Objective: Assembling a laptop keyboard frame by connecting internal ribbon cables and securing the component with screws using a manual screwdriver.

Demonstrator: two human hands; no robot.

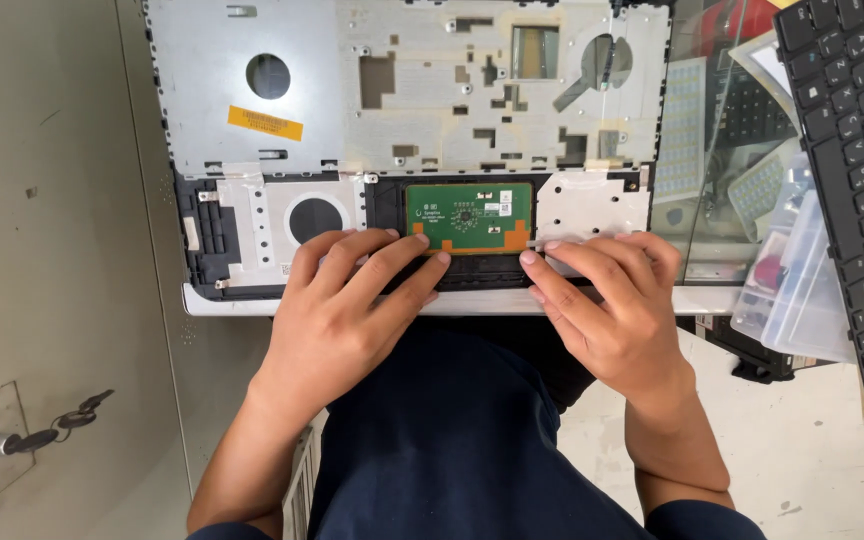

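An opened laptop palm-rest shell point(252, 60), silver metal inside with a yellow sticker, lies upside down before me. A green touchpad circuit board point(467, 213) with orange strips sits in its black frame near the front edge. My left hand point(347, 310) rests on the shell's front edge, fingers spread, tips touching the black strip just below the board's left corner. My right hand point(607, 305) lies on the right, fingertips pressing the board's lower right corner and the black strip there. Neither hand holds a loose thing.
A black keyboard point(857, 170) lies at the right edge over clear plastic bags point(797, 285). More keyboards and parts show under a glass pane point(732, 130). At the left stands a beige metal cabinet point(52, 250) with keys in its lock point(37, 435).
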